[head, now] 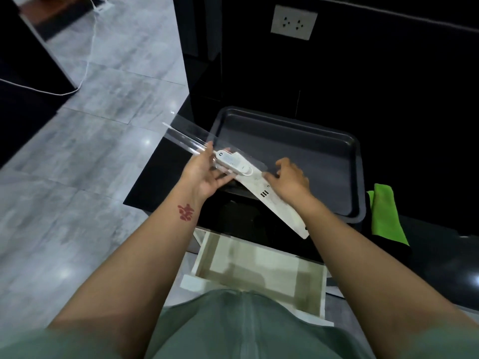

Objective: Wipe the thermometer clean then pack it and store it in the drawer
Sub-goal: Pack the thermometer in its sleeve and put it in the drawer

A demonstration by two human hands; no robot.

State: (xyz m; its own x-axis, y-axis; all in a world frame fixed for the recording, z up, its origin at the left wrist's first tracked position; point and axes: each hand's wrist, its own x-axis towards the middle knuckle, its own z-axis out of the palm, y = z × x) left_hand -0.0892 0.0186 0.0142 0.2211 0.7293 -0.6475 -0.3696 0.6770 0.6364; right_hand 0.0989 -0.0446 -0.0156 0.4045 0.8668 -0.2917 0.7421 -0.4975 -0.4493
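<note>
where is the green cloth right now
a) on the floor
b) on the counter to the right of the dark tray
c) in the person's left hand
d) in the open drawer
b: the green cloth lies on the black counter just right of the dark tray, while the drawer below holds no cloth and neither hand holds it.

The thermometer (232,161) near the centre is white, lying in a clear plastic case (191,137) against a white card (274,203) with small black marks. Right of centre, the tray (311,141) is dark grey on a glossy black counter (160,182). At the right edge, a cloth (386,216) — bright green. The drawer (261,273) at lower centre is white outside, pale beige inside. The floor (77,164) on the left is grey marbled tile. The shirt (233,330) at the bottom is muted green — a red mark (186,211) shows on the left forearm. The socket (294,22) at the top is light grey.
</note>
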